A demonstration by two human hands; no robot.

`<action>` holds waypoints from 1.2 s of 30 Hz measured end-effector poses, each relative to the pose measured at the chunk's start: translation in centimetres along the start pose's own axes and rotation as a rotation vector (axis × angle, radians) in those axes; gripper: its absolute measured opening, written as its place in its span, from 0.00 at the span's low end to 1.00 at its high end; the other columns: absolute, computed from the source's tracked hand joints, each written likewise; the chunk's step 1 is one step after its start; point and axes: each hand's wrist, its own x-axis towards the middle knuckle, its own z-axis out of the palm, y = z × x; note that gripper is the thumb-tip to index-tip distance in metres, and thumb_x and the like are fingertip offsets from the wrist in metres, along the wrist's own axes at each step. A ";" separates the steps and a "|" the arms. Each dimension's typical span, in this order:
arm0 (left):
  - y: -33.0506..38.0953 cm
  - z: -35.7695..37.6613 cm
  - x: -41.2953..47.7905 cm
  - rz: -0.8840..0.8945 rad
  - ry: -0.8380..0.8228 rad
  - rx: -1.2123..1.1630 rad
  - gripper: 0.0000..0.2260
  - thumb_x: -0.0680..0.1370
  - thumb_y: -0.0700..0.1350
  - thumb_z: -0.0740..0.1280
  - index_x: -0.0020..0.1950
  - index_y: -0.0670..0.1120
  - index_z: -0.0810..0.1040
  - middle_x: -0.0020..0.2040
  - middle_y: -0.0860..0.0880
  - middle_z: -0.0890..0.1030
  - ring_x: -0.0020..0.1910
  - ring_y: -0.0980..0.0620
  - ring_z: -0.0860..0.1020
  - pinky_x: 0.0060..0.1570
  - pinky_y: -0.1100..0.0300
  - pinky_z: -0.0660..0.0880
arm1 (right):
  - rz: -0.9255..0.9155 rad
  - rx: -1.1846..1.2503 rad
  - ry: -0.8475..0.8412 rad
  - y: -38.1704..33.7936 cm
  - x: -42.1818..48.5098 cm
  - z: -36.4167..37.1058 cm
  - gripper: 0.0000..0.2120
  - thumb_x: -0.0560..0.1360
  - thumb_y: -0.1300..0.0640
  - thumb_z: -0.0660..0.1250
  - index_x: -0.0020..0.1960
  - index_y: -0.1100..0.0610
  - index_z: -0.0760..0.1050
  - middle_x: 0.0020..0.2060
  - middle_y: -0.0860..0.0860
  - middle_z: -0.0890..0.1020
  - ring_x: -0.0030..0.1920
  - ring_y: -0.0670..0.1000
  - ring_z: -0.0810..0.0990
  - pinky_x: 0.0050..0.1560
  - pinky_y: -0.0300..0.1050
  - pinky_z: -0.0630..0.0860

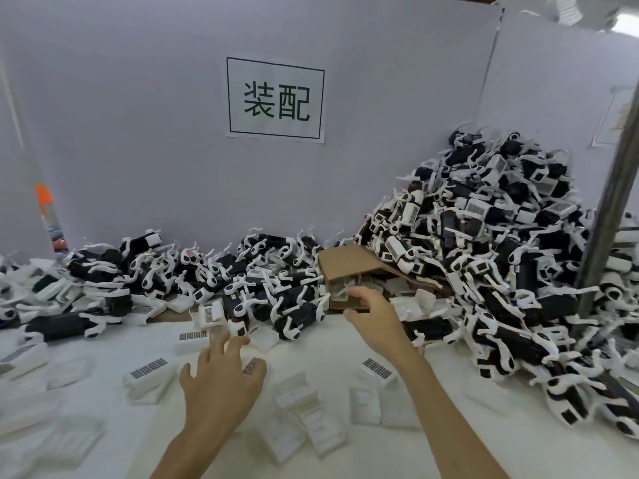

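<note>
My right hand (373, 316) reached into the box (349, 262), which lay on its side, probably so the clear parts (338, 292) sat at its mouth. Its fingers curled at one there, but I could not tell whether they gripped it. My left hand (221, 378) hovered over the tabletop (311, 350), fingers spread wide and holding nothing, near barcoded white pieces (148, 369) scattered within reach. Units (501, 236) were heaped aside. The sign (275, 98) read 装配.

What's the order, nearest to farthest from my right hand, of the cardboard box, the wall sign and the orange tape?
1. Box, centre, at the right hand's fingertips.
2. Sign, high up, slightly left.
3. Orange tape, far left.
</note>
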 end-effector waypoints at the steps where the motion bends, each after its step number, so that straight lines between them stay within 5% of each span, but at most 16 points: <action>1: -0.1 0.1 0.1 -0.018 -0.041 0.012 0.22 0.81 0.59 0.59 0.74 0.57 0.65 0.79 0.54 0.60 0.77 0.50 0.61 0.74 0.41 0.53 | 0.011 -0.088 0.016 0.7 -0.5 1.1 0.19 0.79 0.56 0.67 0.69 0.51 0.73 0.67 0.47 0.75 0.68 0.49 0.71 0.65 0.44 0.67; 4: -0.3 0.6 0.4 -0.027 -0.161 0.071 0.29 0.81 0.62 0.57 0.79 0.54 0.57 0.82 0.49 0.52 0.80 0.47 0.53 0.75 0.37 0.50 | 0.055 -0.250 0.018 2.2 -1.5 2.4 0.22 0.78 0.54 0.68 0.71 0.50 0.71 0.71 0.48 0.71 0.72 0.50 0.67 0.71 0.53 0.64; 9: -0.5 1.0 0.4 0.048 -0.240 0.076 0.30 0.82 0.60 0.58 0.81 0.52 0.54 0.83 0.47 0.48 0.82 0.48 0.47 0.77 0.39 0.44 | 0.134 -0.294 0.048 3.2 -1.9 2.2 0.24 0.76 0.50 0.69 0.71 0.48 0.71 0.71 0.47 0.70 0.72 0.52 0.66 0.70 0.54 0.61; 15: -0.6 0.9 -0.1 0.127 -0.200 0.094 0.23 0.80 0.56 0.63 0.75 0.55 0.65 0.76 0.55 0.65 0.76 0.52 0.62 0.77 0.45 0.48 | 0.197 -0.422 -0.259 3.8 -2.1 3.2 0.19 0.77 0.50 0.67 0.68 0.49 0.73 0.65 0.52 0.71 0.67 0.53 0.69 0.63 0.47 0.70; 21: -0.4 0.7 -0.1 0.122 -0.153 0.053 0.19 0.79 0.59 0.64 0.70 0.58 0.72 0.70 0.56 0.72 0.72 0.53 0.67 0.76 0.47 0.51 | 0.111 -0.134 -0.189 3.1 -2.0 3.7 0.07 0.79 0.52 0.68 0.54 0.53 0.81 0.49 0.48 0.78 0.50 0.47 0.77 0.48 0.39 0.70; 24: -0.2 0.9 -0.2 0.124 -0.137 0.017 0.17 0.81 0.61 0.60 0.68 0.58 0.73 0.69 0.57 0.73 0.71 0.54 0.68 0.76 0.46 0.51 | 0.147 0.159 -0.104 1.9 -2.0 3.2 0.15 0.82 0.49 0.62 0.46 0.55 0.84 0.42 0.52 0.85 0.43 0.48 0.79 0.46 0.42 0.73; 28: 0.5 0.7 -0.4 0.162 -0.054 -0.111 0.16 0.83 0.57 0.58 0.70 0.56 0.72 0.70 0.58 0.73 0.70 0.55 0.69 0.75 0.49 0.54 | 0.234 0.485 -0.126 0.8 -2.1 2.6 0.24 0.84 0.48 0.58 0.35 0.55 0.82 0.43 0.55 0.86 0.48 0.53 0.82 0.56 0.51 0.75; 31: 1.5 0.4 -1.0 0.257 0.046 -0.259 0.13 0.82 0.51 0.63 0.66 0.56 0.75 0.65 0.60 0.75 0.65 0.56 0.74 0.68 0.50 0.67 | 0.334 0.683 -0.155 0.4 -2.1 2.4 0.23 0.85 0.47 0.56 0.35 0.56 0.75 0.41 0.53 0.86 0.46 0.51 0.81 0.47 0.47 0.76; 34: 2.7 0.2 -0.6 0.314 0.004 -0.166 0.17 0.81 0.52 0.64 0.70 0.56 0.71 0.68 0.59 0.74 0.63 0.56 0.75 0.60 0.53 0.74 | 0.436 0.862 -0.228 0.3 -2.1 2.0 0.22 0.84 0.49 0.56 0.35 0.56 0.74 0.44 0.55 0.85 0.45 0.55 0.83 0.39 0.46 0.77; 36: 3.1 0.4 0.9 0.277 -0.049 -0.140 0.19 0.81 0.52 0.64 0.72 0.55 0.68 0.69 0.58 0.74 0.59 0.55 0.77 0.57 0.52 0.75 | 0.463 0.941 -0.293 0.3 -2.2 1.8 0.13 0.80 0.54 0.58 0.40 0.57 0.74 0.47 0.57 0.83 0.44 0.57 0.81 0.37 0.47 0.77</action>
